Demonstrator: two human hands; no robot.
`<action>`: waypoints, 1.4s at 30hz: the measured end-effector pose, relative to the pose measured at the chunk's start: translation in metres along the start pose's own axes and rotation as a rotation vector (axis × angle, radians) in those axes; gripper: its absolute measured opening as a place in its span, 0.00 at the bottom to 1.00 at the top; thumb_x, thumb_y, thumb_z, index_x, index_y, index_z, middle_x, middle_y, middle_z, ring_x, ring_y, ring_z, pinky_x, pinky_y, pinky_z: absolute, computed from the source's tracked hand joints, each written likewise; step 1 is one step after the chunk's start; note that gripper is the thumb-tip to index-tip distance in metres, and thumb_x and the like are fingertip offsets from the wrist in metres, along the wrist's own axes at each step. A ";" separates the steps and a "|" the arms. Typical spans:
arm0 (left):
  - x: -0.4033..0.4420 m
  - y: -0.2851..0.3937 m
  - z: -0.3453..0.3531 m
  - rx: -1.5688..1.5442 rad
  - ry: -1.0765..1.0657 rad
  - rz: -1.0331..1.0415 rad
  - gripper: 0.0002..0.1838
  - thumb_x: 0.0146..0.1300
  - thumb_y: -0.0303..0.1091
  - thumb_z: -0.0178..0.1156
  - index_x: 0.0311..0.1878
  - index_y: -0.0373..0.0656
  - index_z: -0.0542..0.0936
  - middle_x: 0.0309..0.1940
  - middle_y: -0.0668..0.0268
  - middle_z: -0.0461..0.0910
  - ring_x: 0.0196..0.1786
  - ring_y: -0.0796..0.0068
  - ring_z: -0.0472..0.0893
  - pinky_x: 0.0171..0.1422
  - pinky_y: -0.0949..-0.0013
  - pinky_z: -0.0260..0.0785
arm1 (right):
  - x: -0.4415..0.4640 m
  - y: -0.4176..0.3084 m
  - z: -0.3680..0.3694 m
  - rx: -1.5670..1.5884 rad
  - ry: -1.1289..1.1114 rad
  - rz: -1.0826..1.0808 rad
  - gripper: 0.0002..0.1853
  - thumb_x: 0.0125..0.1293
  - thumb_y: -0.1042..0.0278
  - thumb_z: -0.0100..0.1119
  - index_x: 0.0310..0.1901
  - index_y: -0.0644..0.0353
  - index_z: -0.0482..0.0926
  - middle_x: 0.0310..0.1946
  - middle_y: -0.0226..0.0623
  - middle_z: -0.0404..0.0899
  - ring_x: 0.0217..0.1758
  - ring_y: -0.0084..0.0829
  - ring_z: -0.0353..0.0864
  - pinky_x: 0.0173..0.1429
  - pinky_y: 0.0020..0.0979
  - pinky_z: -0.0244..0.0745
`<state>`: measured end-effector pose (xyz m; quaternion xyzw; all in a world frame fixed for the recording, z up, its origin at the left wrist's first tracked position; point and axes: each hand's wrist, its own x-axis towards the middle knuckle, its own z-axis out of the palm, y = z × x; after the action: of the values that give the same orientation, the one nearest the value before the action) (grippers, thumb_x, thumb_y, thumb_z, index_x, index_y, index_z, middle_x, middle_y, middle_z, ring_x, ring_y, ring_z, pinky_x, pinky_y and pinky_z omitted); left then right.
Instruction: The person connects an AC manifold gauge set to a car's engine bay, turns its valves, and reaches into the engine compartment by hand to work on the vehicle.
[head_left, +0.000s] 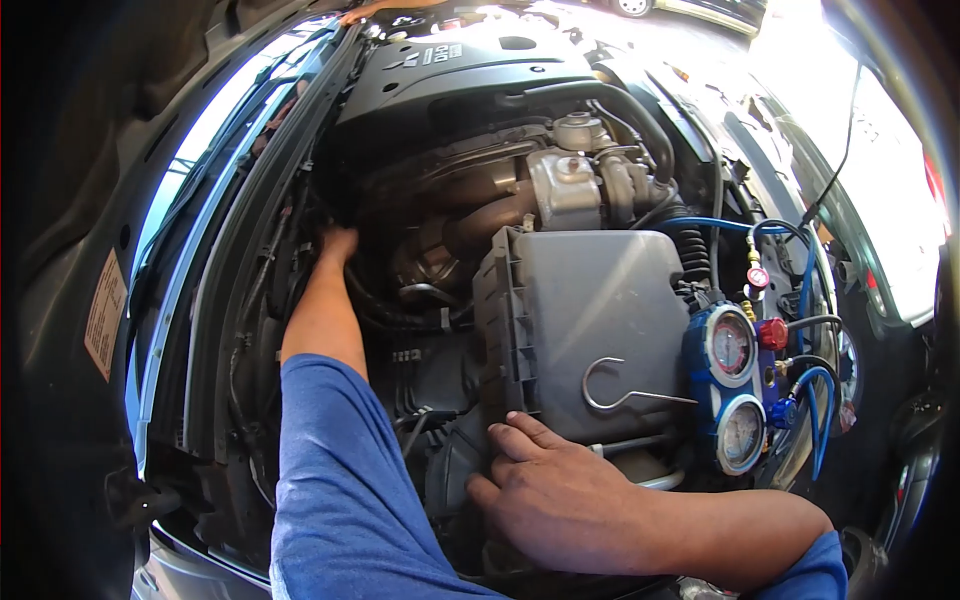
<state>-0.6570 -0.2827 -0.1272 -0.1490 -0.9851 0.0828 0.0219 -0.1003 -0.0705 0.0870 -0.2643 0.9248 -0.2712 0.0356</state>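
My left hand (338, 243) reaches deep into the engine bay beside the firewall, its fingers hidden in shadow behind the engine. Near the lower edge of the black air filter box (605, 310) rests my right hand (545, 480), fingers bent, the fingertips at the box's corner; whether they grip anything is hidden. A bent metal hook (625, 398) lies on top of the box. Right of it stands a blue gauge set (732, 385) with two dials, a red knob and blue hoses.
The engine cover (450, 75) and the metal turbo parts (570, 190) lie beyond the filter box. The windshield edge runs along the left, under the raised hood. Another person's arm (390, 8) shows at the top. A dark car stands at the upper right.
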 end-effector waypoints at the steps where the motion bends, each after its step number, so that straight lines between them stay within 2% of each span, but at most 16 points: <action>1: -0.002 0.000 0.000 0.019 0.037 0.035 0.22 0.73 0.37 0.48 0.63 0.49 0.85 0.70 0.47 0.76 0.75 0.44 0.72 0.83 0.37 0.50 | -0.001 0.000 0.002 -0.011 0.020 -0.003 0.15 0.61 0.63 0.60 0.41 0.68 0.84 0.34 0.47 0.87 0.58 0.50 0.80 0.81 0.50 0.60; 3: -0.006 0.002 -0.001 0.081 0.077 0.093 0.20 0.73 0.36 0.49 0.60 0.52 0.86 0.68 0.47 0.79 0.74 0.45 0.74 0.81 0.36 0.54 | -0.001 0.001 0.006 -0.034 0.063 -0.008 0.14 0.61 0.64 0.59 0.39 0.68 0.84 0.33 0.46 0.86 0.57 0.48 0.80 0.81 0.50 0.62; 4: -0.007 0.004 -0.002 0.123 0.081 0.116 0.19 0.73 0.36 0.50 0.59 0.53 0.87 0.66 0.47 0.80 0.73 0.45 0.75 0.80 0.35 0.57 | -0.001 0.000 0.005 -0.025 0.023 -0.004 0.14 0.62 0.64 0.59 0.41 0.68 0.83 0.34 0.47 0.86 0.59 0.50 0.79 0.81 0.51 0.61; 6: 0.007 -0.011 0.008 0.229 0.034 0.170 0.17 0.71 0.34 0.53 0.56 0.52 0.88 0.63 0.48 0.82 0.71 0.43 0.76 0.74 0.35 0.64 | -0.001 -0.001 0.003 0.001 -0.054 0.018 0.16 0.63 0.64 0.58 0.45 0.69 0.81 0.37 0.50 0.86 0.65 0.53 0.77 0.82 0.52 0.60; 7: 0.013 -0.016 0.014 0.285 -0.013 0.219 0.16 0.69 0.33 0.54 0.54 0.50 0.88 0.62 0.48 0.83 0.71 0.40 0.76 0.71 0.36 0.68 | -0.002 -0.002 0.005 0.010 -0.031 0.022 0.15 0.63 0.64 0.58 0.43 0.68 0.82 0.36 0.49 0.86 0.64 0.53 0.77 0.82 0.52 0.60; 9: 0.026 -0.026 0.030 0.307 0.064 0.246 0.21 0.72 0.35 0.52 0.65 0.49 0.82 0.71 0.45 0.74 0.73 0.42 0.73 0.72 0.36 0.67 | -0.002 -0.001 0.007 0.015 0.017 0.016 0.14 0.62 0.64 0.58 0.40 0.67 0.83 0.35 0.47 0.86 0.62 0.51 0.78 0.81 0.51 0.61; 11: 0.026 -0.028 0.026 0.293 0.019 0.247 0.22 0.73 0.36 0.50 0.68 0.50 0.79 0.73 0.45 0.72 0.73 0.40 0.73 0.73 0.38 0.68 | -0.003 -0.001 0.012 -0.002 0.043 0.021 0.13 0.62 0.64 0.59 0.39 0.67 0.83 0.35 0.46 0.86 0.60 0.49 0.78 0.81 0.50 0.61; 13: 0.035 -0.035 0.034 0.323 -0.002 0.219 0.21 0.75 0.37 0.49 0.66 0.50 0.81 0.71 0.44 0.74 0.74 0.43 0.72 0.72 0.41 0.69 | -0.003 -0.001 0.015 -0.029 0.063 0.014 0.12 0.62 0.64 0.59 0.38 0.66 0.84 0.34 0.44 0.86 0.59 0.48 0.79 0.80 0.50 0.61; 15: 0.039 -0.033 0.024 0.388 -0.186 0.214 0.20 0.77 0.37 0.47 0.62 0.49 0.84 0.69 0.43 0.76 0.73 0.44 0.74 0.72 0.41 0.69 | -0.003 0.000 0.018 -0.062 0.074 -0.003 0.12 0.61 0.63 0.60 0.37 0.65 0.84 0.33 0.43 0.85 0.58 0.47 0.79 0.80 0.50 0.61; 17: 0.034 -0.032 0.020 0.349 -0.121 0.229 0.20 0.77 0.38 0.46 0.60 0.47 0.85 0.68 0.42 0.77 0.72 0.44 0.75 0.73 0.43 0.69 | -0.003 0.001 0.021 -0.060 0.092 -0.012 0.13 0.61 0.63 0.60 0.38 0.65 0.84 0.33 0.42 0.85 0.57 0.47 0.79 0.80 0.51 0.60; 21: 0.044 -0.049 0.048 0.160 0.146 0.184 0.19 0.78 0.38 0.47 0.59 0.47 0.85 0.67 0.42 0.77 0.70 0.42 0.77 0.74 0.47 0.69 | -0.004 0.000 0.025 -0.067 0.134 -0.014 0.13 0.60 0.62 0.61 0.38 0.65 0.85 0.33 0.40 0.85 0.55 0.46 0.79 0.81 0.52 0.60; 24: 0.047 -0.049 0.056 -0.063 0.212 0.045 0.21 0.77 0.41 0.48 0.61 0.43 0.83 0.68 0.42 0.76 0.71 0.41 0.76 0.75 0.49 0.68 | -0.004 0.001 0.021 -0.032 0.113 -0.019 0.13 0.59 0.63 0.62 0.38 0.65 0.85 0.33 0.40 0.85 0.55 0.46 0.79 0.81 0.52 0.60; 27: 0.048 -0.046 0.058 -0.287 0.271 -0.100 0.24 0.77 0.44 0.49 0.64 0.38 0.82 0.69 0.42 0.76 0.71 0.40 0.75 0.76 0.50 0.68 | -0.003 -0.002 0.014 -0.047 0.034 0.018 0.15 0.64 0.60 0.61 0.39 0.62 0.90 0.40 0.40 0.89 0.60 0.44 0.79 0.80 0.51 0.61; 31: 0.042 -0.045 0.049 -0.373 0.206 -0.171 0.25 0.77 0.46 0.50 0.64 0.36 0.81 0.69 0.41 0.75 0.72 0.41 0.74 0.76 0.51 0.67 | -0.003 -0.002 0.012 -0.054 0.019 0.021 0.15 0.64 0.61 0.60 0.39 0.62 0.90 0.40 0.40 0.89 0.60 0.44 0.79 0.80 0.51 0.61; 42: 0.038 -0.044 0.032 -0.376 0.070 -0.159 0.30 0.76 0.49 0.52 0.64 0.30 0.79 0.70 0.39 0.74 0.75 0.43 0.71 0.77 0.53 0.65 | 0.002 -0.003 0.022 -0.038 0.021 0.031 0.14 0.65 0.61 0.60 0.39 0.59 0.92 0.42 0.40 0.89 0.62 0.45 0.78 0.82 0.51 0.60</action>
<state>-0.7085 -0.3179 -0.1508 -0.0752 -0.9905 -0.1097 0.0345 -0.0960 -0.0841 0.0701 -0.2475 0.9342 -0.2558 0.0250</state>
